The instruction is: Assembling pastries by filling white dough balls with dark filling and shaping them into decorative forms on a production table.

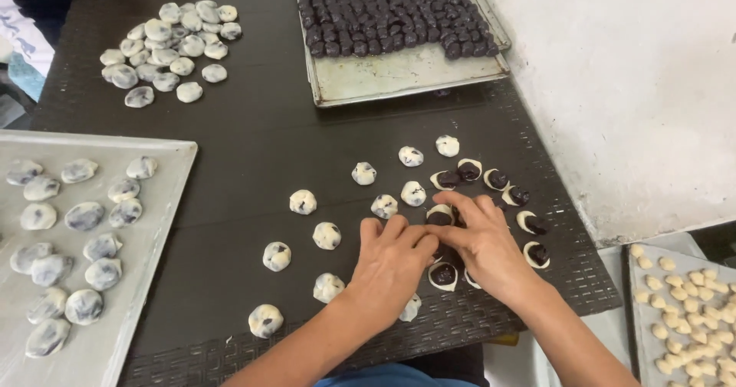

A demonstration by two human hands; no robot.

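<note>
Both my hands meet over a dark table [253,141]. My left hand [389,263] and my right hand [484,243] pinch together on one white dough piece with dark filling [440,214]. Around them lie open dough rounds with dark filling showing [444,275], [534,254], [494,178]. To the left of my hands lie several closed, wrapped dough balls [326,235], [303,201], [265,320].
A metal tray [399,72] at the back holds rows of dark filling balls. A tray [138,279] on the left holds several flattened filled pieces. A heap of similar pieces [172,46] lies at the back left. A tray of small pale dough bits [686,310] sits low right.
</note>
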